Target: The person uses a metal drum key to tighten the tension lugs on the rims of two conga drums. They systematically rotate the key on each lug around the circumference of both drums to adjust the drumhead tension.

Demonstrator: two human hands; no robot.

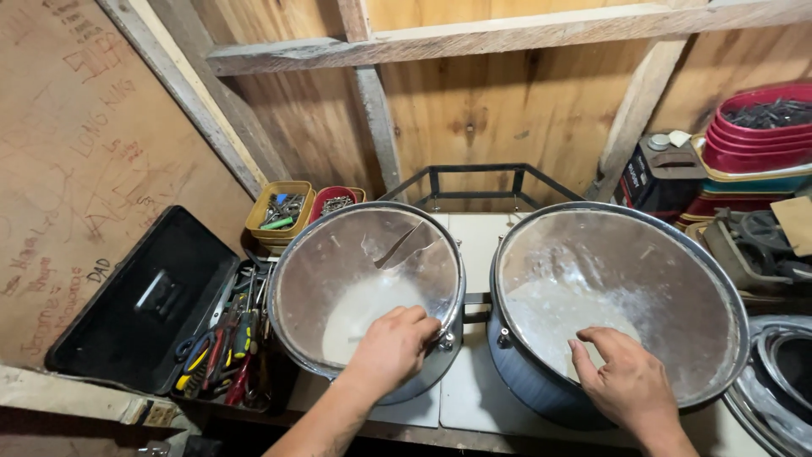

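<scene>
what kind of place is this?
Likely a small home workshop or shed: bare plywood walls, an open toolbox of hand tools, trays of screws. Both hands, left hand and right hand, rest on a pair of worn drums.

Warm, fairly dim indoor light is cast from above and in front. Soft glare is seen on the two drum skins point(372, 279). Deep shadow is held under the table's point(474, 245) near edge. Wide-angle bending is noted at the frame edges; focus is sharp.
</scene>
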